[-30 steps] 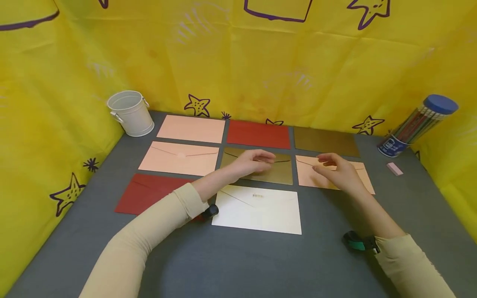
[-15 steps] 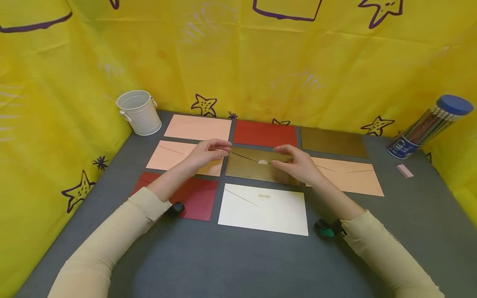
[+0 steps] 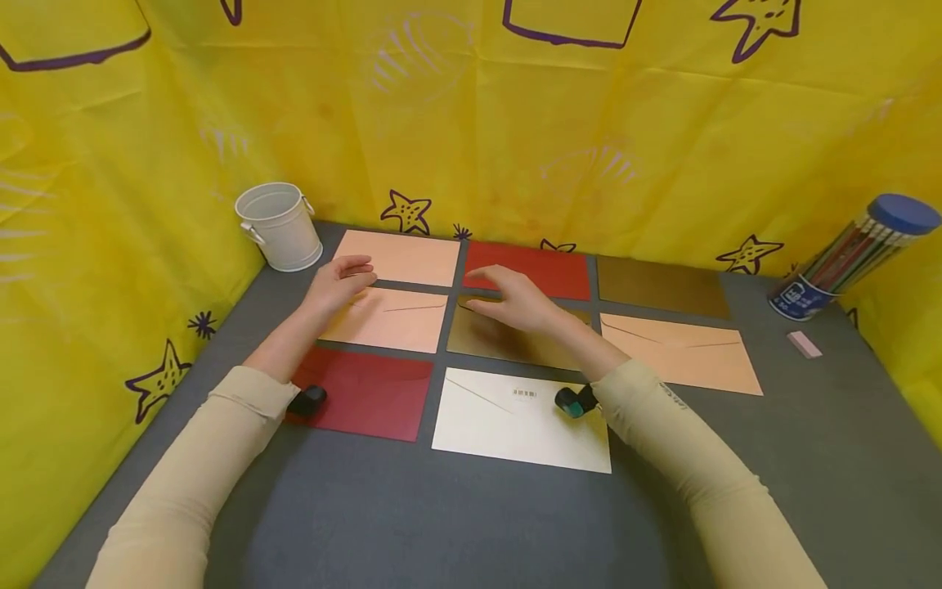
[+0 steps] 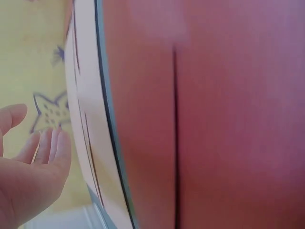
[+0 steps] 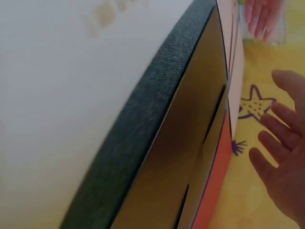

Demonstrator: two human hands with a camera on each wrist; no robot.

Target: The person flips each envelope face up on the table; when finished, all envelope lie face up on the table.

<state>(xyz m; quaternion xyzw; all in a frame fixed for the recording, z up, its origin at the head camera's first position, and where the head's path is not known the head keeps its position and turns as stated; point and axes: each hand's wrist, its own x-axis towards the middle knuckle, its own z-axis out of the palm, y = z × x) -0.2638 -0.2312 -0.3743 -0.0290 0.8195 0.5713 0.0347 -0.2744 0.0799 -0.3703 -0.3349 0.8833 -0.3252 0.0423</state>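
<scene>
My left hand (image 3: 334,288) hovers over the left peach envelope (image 3: 408,321) of the middle row, its fingers loosely bent with nothing in them. Over the gold envelope (image 3: 478,337) in the centre hangs my right hand (image 3: 513,301), thumb and fingers apart and holding nothing. In the left wrist view, the red envelope (image 4: 238,114) lies close below the camera, and the left hand (image 4: 35,167) is lifted clear of it. The right wrist view has the white envelope (image 5: 71,119) close by and the right hand (image 5: 286,148) with fingers spread.
Pale pink (image 3: 397,258), red (image 3: 537,266) and dark gold (image 3: 662,286) envelopes form the back row. Another peach envelope (image 3: 684,353) lies right. A white bucket (image 3: 280,227) stands back left; a pencil tub (image 3: 805,296) and a pink eraser (image 3: 804,344) are at right.
Both hands have moved left: the left from the gold envelope to the left peach one, the right from the right peach envelope to the gold one. The envelopes stay in place.
</scene>
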